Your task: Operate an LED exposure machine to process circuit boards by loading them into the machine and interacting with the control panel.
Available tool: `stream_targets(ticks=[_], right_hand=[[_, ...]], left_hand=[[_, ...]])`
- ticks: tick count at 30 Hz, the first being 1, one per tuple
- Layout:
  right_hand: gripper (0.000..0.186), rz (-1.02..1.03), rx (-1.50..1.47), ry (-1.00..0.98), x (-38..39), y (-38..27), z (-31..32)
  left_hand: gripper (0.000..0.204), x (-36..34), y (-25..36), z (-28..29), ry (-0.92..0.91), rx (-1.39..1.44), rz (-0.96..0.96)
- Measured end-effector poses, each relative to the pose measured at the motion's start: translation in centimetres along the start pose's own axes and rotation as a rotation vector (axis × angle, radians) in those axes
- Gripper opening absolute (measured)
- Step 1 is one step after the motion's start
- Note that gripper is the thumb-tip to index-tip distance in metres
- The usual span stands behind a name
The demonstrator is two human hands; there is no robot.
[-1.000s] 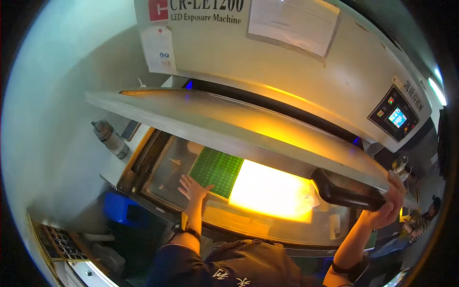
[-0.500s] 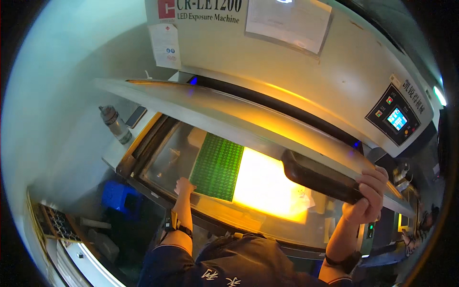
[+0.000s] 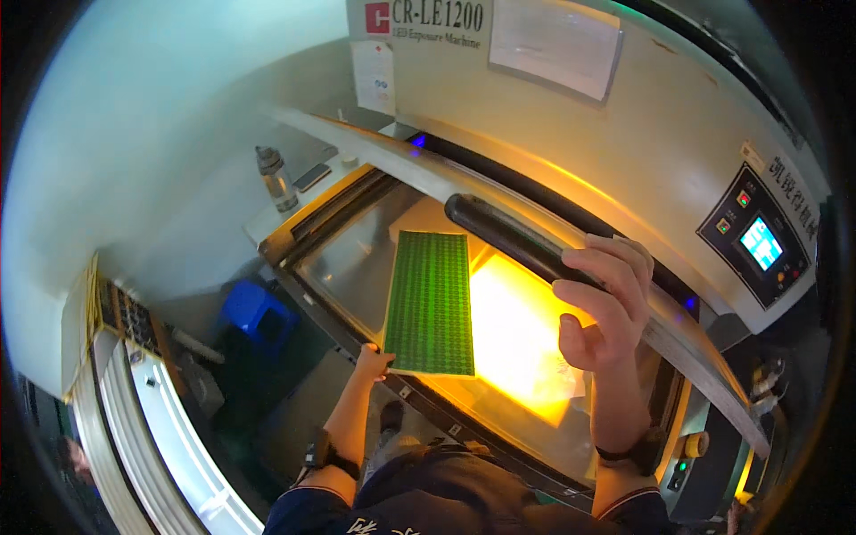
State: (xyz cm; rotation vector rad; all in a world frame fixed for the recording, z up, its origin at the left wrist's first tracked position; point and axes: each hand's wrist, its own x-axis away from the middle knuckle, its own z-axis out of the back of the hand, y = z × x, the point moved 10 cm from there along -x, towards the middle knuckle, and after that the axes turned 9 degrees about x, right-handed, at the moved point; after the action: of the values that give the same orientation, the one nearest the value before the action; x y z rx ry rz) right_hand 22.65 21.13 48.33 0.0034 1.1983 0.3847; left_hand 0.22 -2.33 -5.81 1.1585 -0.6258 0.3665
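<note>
My left hand [image 3: 373, 364] pinches the near left corner of a green circuit board panel [image 3: 431, 303], which is patterned with rows of small repeated shapes. The panel lies over the glass bed of an exposure machine, left of a brightly lit yellow-white area [image 3: 522, 334]. My right hand [image 3: 611, 303] is raised at the right end of a long black handle [image 3: 513, 239] on the machine's tilted lid [image 3: 392, 156]. Its fingers are curved and the thumb stands apart from them. Whether the fingertips touch the handle cannot be made out.
A control panel with a lit screen [image 3: 761, 242] is on the machine's right side. A water bottle [image 3: 276, 178] and a phone [image 3: 312, 177] rest on the ledge at left. Below are a blue stool [image 3: 259, 312] and a lit white surface [image 3: 183, 437].
The lid stands higher than before. My right hand has loosened from the handle, its thumb now apart. The green panel has shifted nearer to me and turned, with my left hand on its corner.
</note>
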Motion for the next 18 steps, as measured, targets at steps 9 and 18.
stream_targets(ticks=[9, 18], right_hand=[[0.010, -0.353, -0.635, -0.256, 14.7, -7.3, -8.5], [0.017, -0.183, -1.071, -1.057, 29.4, -22.9, -14.7]], left_hand=[[0.028, 17.6, -8.8, 7.1, -0.152, 0.851, -0.090], [0.020, 26.5, -18.9, 26.3, 0.544, 0.827, -0.320]])
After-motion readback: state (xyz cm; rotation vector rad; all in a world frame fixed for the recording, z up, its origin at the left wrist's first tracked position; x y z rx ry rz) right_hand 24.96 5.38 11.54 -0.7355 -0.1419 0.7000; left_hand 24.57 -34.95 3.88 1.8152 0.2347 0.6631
